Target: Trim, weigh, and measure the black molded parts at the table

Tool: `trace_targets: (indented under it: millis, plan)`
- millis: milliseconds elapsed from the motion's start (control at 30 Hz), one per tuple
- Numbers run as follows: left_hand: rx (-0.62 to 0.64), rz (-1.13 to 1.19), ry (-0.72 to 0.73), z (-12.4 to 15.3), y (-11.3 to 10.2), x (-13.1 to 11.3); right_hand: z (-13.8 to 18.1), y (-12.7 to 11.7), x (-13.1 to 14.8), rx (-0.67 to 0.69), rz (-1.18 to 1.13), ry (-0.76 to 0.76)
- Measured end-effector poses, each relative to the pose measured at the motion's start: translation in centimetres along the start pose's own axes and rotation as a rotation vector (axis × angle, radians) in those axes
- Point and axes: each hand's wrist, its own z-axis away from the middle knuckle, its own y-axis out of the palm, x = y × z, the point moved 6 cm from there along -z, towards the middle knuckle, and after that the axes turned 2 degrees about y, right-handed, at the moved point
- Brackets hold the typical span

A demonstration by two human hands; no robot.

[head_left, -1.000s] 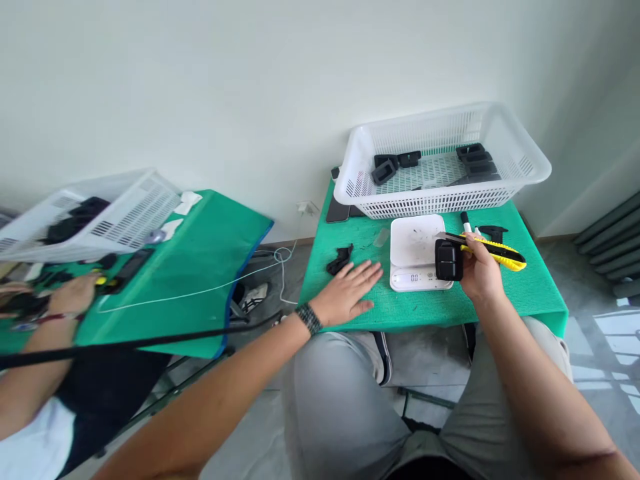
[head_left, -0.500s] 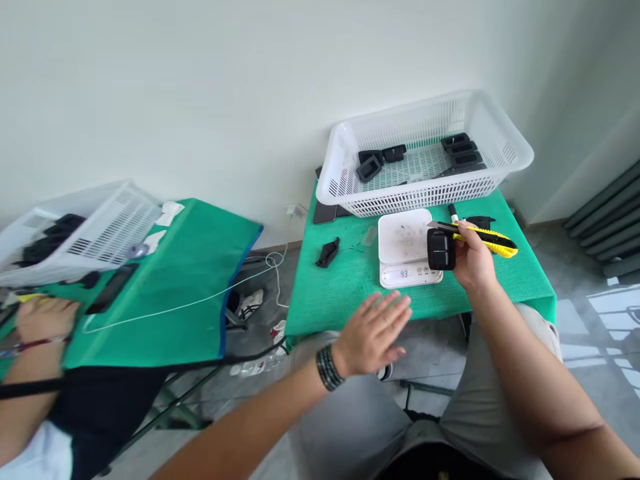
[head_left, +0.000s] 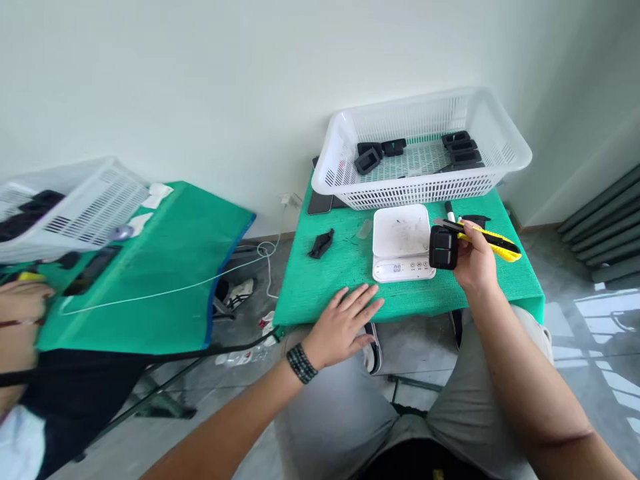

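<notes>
My right hand (head_left: 474, 261) grips a yellow utility knife (head_left: 493, 242) together with a black plastic part (head_left: 443, 247), held just right of a white scale (head_left: 403, 243) whose display reads zero. My left hand (head_left: 345, 323) is open, fingers spread, at the front edge of the green table (head_left: 345, 280). A loose black part (head_left: 321, 244) lies on the table left of the scale.
A white basket (head_left: 425, 190) with several black parts stands at the back of the table. Beside it lie a dark tablet (head_left: 320, 202) and a marker (head_left: 449, 211). On the left, another person's hand (head_left: 20, 299) works at a second green table (head_left: 165, 280) with a basket (head_left: 65, 207).
My left hand lifted off the table, swung toward my lap, then came back to the front edge. The scale reading jumped and returned to zero. My right hand stayed beside the scale.
</notes>
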Motion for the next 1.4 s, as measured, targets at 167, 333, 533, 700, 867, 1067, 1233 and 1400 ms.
trace_targets:
  millis: [167,333,533,700,867,1067,1233,1400]
  plan:
    - [-0.198,0.021,-0.222,-0.8,-2.1,1.0,0.2,0.0,0.0,-0.005,-0.018,0.049]
    - [-0.394,0.377,-0.357,-3.7,-3.3,-1.8,0.1,0.1,-0.1,0.016,-0.047,0.027]
    - [-0.313,0.575,-0.525,-6.3,-2.4,-1.4,0.0,0.0,-0.7,0.048,0.016,0.027]
    - [-0.334,0.504,-0.629,-6.5,-2.4,-1.6,-0.1,-0.1,-0.7,0.03,-0.028,0.039]
    - [-0.317,0.39,-0.664,-6.9,-2.4,-2.7,-0.1,0.0,-0.9,0.04,-0.028,0.053]
    - [-0.394,0.444,-0.633,-5.9,-2.4,-2.0,-0.3,-0.3,-0.6,0.018,0.006,0.048]
    - [-0.568,0.648,-0.716,-3.6,-3.2,1.4,-0.4,-0.2,-0.5,0.01,0.008,0.05]
    - [-0.426,0.722,-0.605,-4.9,-3.1,0.1,-0.2,0.4,-0.9,-0.004,-0.023,0.062]
